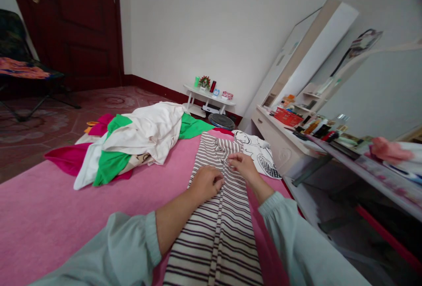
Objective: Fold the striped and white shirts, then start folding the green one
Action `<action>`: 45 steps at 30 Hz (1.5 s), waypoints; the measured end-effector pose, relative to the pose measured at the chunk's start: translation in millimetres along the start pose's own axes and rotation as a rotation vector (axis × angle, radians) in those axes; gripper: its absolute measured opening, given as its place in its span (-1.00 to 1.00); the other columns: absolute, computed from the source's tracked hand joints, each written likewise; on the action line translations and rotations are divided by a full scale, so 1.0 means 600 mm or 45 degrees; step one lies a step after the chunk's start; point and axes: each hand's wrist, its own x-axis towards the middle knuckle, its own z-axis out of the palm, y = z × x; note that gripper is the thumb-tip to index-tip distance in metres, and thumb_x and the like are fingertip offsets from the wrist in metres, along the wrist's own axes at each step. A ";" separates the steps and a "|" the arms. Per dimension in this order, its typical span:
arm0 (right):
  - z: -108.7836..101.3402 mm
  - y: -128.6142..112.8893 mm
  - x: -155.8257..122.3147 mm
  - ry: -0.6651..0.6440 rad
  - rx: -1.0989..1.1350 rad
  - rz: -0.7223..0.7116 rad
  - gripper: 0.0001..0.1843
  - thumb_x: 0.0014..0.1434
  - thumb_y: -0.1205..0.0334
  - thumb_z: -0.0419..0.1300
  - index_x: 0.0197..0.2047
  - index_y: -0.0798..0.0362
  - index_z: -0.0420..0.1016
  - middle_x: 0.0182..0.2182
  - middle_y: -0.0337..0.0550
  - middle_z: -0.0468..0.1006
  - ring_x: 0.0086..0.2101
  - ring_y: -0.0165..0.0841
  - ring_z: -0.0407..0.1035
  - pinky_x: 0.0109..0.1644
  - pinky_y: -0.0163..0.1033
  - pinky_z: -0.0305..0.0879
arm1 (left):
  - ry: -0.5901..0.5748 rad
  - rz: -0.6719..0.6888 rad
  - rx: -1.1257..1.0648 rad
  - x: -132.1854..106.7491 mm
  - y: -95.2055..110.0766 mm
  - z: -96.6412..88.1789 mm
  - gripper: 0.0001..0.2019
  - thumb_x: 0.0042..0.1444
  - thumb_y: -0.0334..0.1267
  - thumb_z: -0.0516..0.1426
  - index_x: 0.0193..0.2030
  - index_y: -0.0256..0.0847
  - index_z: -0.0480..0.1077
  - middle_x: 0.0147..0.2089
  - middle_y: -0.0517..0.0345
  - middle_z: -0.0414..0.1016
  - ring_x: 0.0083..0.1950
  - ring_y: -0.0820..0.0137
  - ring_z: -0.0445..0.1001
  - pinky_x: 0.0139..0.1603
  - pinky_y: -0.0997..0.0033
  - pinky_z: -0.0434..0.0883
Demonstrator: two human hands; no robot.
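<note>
A long striped shirt (227,237), white with dark lines, lies spread lengthwise on the pink bed cover (138,229). Its collar end is at the far side and a front placket runs down its middle. My left hand (206,182) rests on the shirt with its fingers curled closed at the placket. Higher up, near the collar, my right hand (242,166) pinches the placket's edge between thumb and fingers. Whether a button is in the pinch is too small to tell. Beyond my right hand lies a white printed garment (259,152).
A heap of white, green and magenta clothes (145,132) lies at the bed's far left. A dressing table (280,139) with bottles and a red basket (288,117) stands close on the right. Farther off are a low white shelf (209,95), a folding chair (29,75) and a door (82,22).
</note>
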 end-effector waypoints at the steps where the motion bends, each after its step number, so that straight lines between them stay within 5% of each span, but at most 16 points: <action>1: 0.007 0.007 0.033 0.073 -0.058 -0.025 -0.86 -0.05 0.32 0.19 -0.33 0.08 0.46 -0.46 -0.20 0.54 -0.42 -0.34 0.46 -0.40 -0.31 0.38 | -0.022 -0.004 -0.003 0.000 0.003 -0.002 -0.87 0.11 -0.25 0.14 -0.29 -0.14 0.53 -0.35 0.15 0.52 -0.22 0.32 0.43 -0.11 0.34 0.29; 8: 0.050 0.038 0.151 0.257 -0.323 -0.167 -0.44 -0.11 0.46 0.18 0.04 0.09 0.41 -0.31 -0.07 0.59 -0.16 -0.17 0.46 -0.01 -0.15 0.29 | -0.113 -0.015 0.039 -0.005 0.013 -0.007 -0.75 -0.02 -0.04 0.27 -0.27 -0.13 0.50 -0.37 0.18 0.51 -0.22 0.28 0.42 -0.14 0.32 0.25; 12: 0.056 0.063 0.178 0.277 -0.440 -0.134 -0.48 -0.21 0.45 0.28 -0.09 0.08 0.47 -0.25 -0.03 0.59 -0.08 -0.12 0.42 0.05 -0.16 0.23 | -0.155 0.054 0.084 -0.004 0.009 -0.004 -0.66 -0.07 -0.05 0.30 -0.12 -0.03 0.49 -0.33 0.21 0.52 -0.20 0.26 0.41 -0.15 0.30 0.26; 17: 0.049 0.093 0.176 0.396 -0.289 -0.091 -0.94 -0.06 0.28 0.20 -0.44 0.05 0.42 -0.53 -0.12 0.52 -0.27 -0.19 0.46 -0.12 -0.19 0.33 | -0.215 0.202 0.105 -0.003 0.001 0.002 -0.75 -0.01 -0.10 0.25 -0.15 0.02 0.55 -0.35 0.18 0.50 -0.22 0.27 0.41 -0.19 0.32 0.27; 22: 0.035 0.087 0.145 0.575 0.047 -0.130 -0.70 0.12 0.03 0.02 -0.19 0.05 0.33 -0.52 -0.20 0.48 -0.50 -0.34 0.41 -0.43 -0.29 0.37 | -0.181 0.180 0.020 -0.003 -0.001 0.007 -0.86 -0.02 -0.31 0.18 -0.32 -0.11 0.56 -0.39 0.18 0.51 -0.28 0.32 0.40 -0.23 0.38 0.29; 26: 0.026 0.047 0.150 0.611 0.271 -0.232 -0.71 0.08 -0.01 0.07 -0.25 0.02 0.29 -0.49 -0.23 0.45 -0.50 -0.40 0.38 -0.47 -0.35 0.35 | -0.112 0.194 -0.089 -0.001 0.000 0.009 -0.85 -0.06 -0.43 0.12 -0.42 -0.18 0.51 -0.44 0.19 0.48 -0.33 0.39 0.38 -0.26 0.45 0.28; 33: 0.068 0.020 0.177 0.274 0.355 -0.282 -0.72 -0.01 0.09 0.19 -0.24 0.04 0.37 -0.49 -0.25 0.52 -0.48 -0.38 0.44 -0.41 -0.28 0.43 | 0.010 0.137 -0.207 -0.005 0.008 0.000 -0.80 -0.08 -0.45 0.09 -0.34 -0.18 0.51 -0.42 0.22 0.43 -0.36 0.44 0.38 -0.33 0.51 0.26; 38: 0.105 0.054 0.147 0.023 0.154 -0.392 -0.67 -0.06 0.33 0.20 -0.15 0.03 0.51 -0.19 -0.12 0.61 -0.13 -0.27 0.48 0.06 -0.07 0.37 | -0.033 0.055 -0.160 -0.008 0.011 -0.005 -0.79 -0.10 -0.42 0.08 -0.35 -0.14 0.51 -0.46 0.25 0.45 -0.43 0.44 0.38 -0.39 0.50 0.23; 42: 0.112 0.069 0.126 -0.090 -0.279 -0.545 -0.60 0.07 0.36 0.11 -0.02 -0.01 0.53 0.13 -0.12 0.44 0.17 -0.25 0.26 0.30 0.00 0.06 | -0.037 -0.011 -0.108 -0.008 0.012 -0.006 -0.80 -0.07 -0.39 0.06 -0.37 -0.13 0.50 -0.49 0.25 0.47 -0.43 0.41 0.40 -0.38 0.47 0.23; 45: 0.100 0.064 0.133 -0.194 -0.641 -0.599 -0.64 0.11 0.29 0.13 -0.02 -0.03 0.55 0.07 -0.18 0.51 0.10 -0.28 0.33 0.23 -0.10 0.19 | -0.033 -0.064 -0.094 -0.008 0.012 -0.007 -0.81 -0.07 -0.38 0.06 -0.38 -0.14 0.50 -0.48 0.25 0.49 -0.42 0.41 0.41 -0.38 0.47 0.23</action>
